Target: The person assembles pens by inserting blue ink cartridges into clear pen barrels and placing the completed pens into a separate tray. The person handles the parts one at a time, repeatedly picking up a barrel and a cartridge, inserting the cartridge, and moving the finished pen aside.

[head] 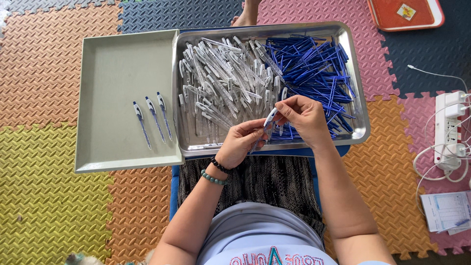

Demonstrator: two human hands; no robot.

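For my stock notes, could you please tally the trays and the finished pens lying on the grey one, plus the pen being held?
Grey plastic tray: 1
Steel tray: 1
Red tray: 1
Finished pens on the grey tray: 3
Pen held in both hands: 1
Total: 7

My fingers cover most of the pen [270, 118] I'm holding, so only its white top pokes out. The orange tray [405, 14] up top gets cut off by the edge, same with someone's foot [247, 14]. Paper sheets [449, 211] bottom right are too tiny to read.
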